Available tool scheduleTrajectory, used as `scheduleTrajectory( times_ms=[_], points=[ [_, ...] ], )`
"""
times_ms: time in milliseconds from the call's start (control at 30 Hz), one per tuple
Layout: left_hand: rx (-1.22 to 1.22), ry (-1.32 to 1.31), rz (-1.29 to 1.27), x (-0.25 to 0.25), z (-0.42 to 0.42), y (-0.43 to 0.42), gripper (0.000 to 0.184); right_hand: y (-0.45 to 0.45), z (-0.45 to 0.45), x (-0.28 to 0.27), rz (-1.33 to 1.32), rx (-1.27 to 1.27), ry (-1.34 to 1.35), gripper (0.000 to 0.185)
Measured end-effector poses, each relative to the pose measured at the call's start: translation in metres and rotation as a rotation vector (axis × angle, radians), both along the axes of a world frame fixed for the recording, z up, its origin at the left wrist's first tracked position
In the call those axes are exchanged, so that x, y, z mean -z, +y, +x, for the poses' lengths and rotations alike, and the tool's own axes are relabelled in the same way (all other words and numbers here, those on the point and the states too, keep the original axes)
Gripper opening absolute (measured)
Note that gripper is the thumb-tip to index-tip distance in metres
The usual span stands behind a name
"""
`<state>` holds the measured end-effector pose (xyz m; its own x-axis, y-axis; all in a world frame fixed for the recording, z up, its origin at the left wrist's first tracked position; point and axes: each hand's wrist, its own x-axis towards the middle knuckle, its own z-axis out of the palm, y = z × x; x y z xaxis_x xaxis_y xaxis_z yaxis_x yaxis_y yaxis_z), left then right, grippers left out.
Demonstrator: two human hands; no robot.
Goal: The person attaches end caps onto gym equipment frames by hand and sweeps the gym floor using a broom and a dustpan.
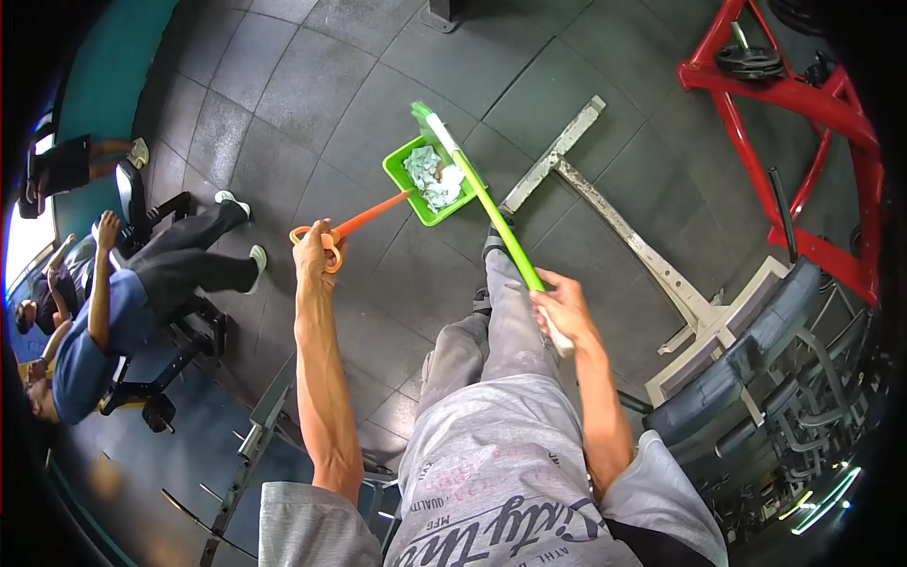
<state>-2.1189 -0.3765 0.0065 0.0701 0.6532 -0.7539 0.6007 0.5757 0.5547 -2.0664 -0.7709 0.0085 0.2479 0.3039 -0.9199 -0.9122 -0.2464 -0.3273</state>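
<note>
My left hand [316, 250] is closed around the orange handle [373, 214] of a green dustpan [432, 216]. Crumpled whitish and grey paper with a small brown bit [435, 178] lies inside the pan. In my right hand [565, 310] is the bright green stick of a broom [498, 219], its lower part white. The broom runs up across the right side of the dustpan, and its green bristles [419, 111] are at the pan's far edge.
A worn white metal frame [633, 231] lies right of my feet, joined to a padded bench [746, 364]. A red rack [803, 104] stands at the right. At the left, a person in blue [104, 321] reclines on a bench, with other people beyond. Dark tiles [350, 113] cover the floor.
</note>
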Motion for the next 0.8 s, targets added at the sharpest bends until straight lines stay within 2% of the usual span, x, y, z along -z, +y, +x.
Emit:
scheduleTrajectory(
  times_ms=[133,200,267,300,400,467,533,567,633,667,700,733,800],
  points=[
    [0.009,-0.034,0.01,0.01,-0.017,0.0,0.022,-0.035,0.042,-0.043,-0.174,-0.079,-0.141,0.059],
    [0.02,-0.039,0.013,0.012,-0.023,0.005,0.022,-0.044,0.081,-0.033,-0.274,-0.144,-0.301,0.051],
    [0.049,-0.011,0.0,0.014,-0.021,0.009,0.022,-0.052,0.128,0.013,-0.303,-0.235,-0.521,0.038],
    [0.046,0.0,0.019,0.008,-0.014,0.005,0.019,-0.052,0.147,0.045,-0.352,-0.19,-0.599,0.032],
    [0.063,0.033,0.018,0.003,-0.014,0.004,0.019,-0.045,0.187,0.138,-0.493,-0.155,-0.648,0.019],
    [0.06,0.036,0.035,-0.003,-0.006,-0.002,0.018,-0.035,0.163,0.172,-0.505,-0.133,-0.607,0.019],
    [0.043,0.048,0.04,-0.003,-0.002,-0.004,0.019,-0.004,0.094,0.16,-0.597,-0.251,-0.672,0.022],
    [0.031,0.057,0.046,-0.003,-0.003,-0.005,0.02,-0.004,0.056,0.163,-0.587,-0.434,-0.745,0.027],
    [0.031,0.049,0.05,-0.003,-0.002,-0.005,0.02,0.003,0.005,0.121,-0.403,-0.365,-0.518,0.046],
    [0.03,0.046,0.05,-0.003,-0.003,-0.005,0.02,-0.009,-0.023,0.122,-0.365,-0.339,-0.527,0.051],
    [0.022,0.056,0.051,-0.004,-0.003,-0.006,0.02,-0.003,-0.013,0.07,-0.307,-0.295,-0.245,0.053],
    [0.015,0.062,0.052,-0.004,-0.002,-0.006,0.02,-0.012,-0.024,0.06,-0.209,-0.213,-0.266,0.053],
    [0.008,0.062,0.048,-0.002,0.001,-0.003,0.02,-0.017,-0.021,0.02,-0.18,-0.161,-0.232,0.054]
  ],
)
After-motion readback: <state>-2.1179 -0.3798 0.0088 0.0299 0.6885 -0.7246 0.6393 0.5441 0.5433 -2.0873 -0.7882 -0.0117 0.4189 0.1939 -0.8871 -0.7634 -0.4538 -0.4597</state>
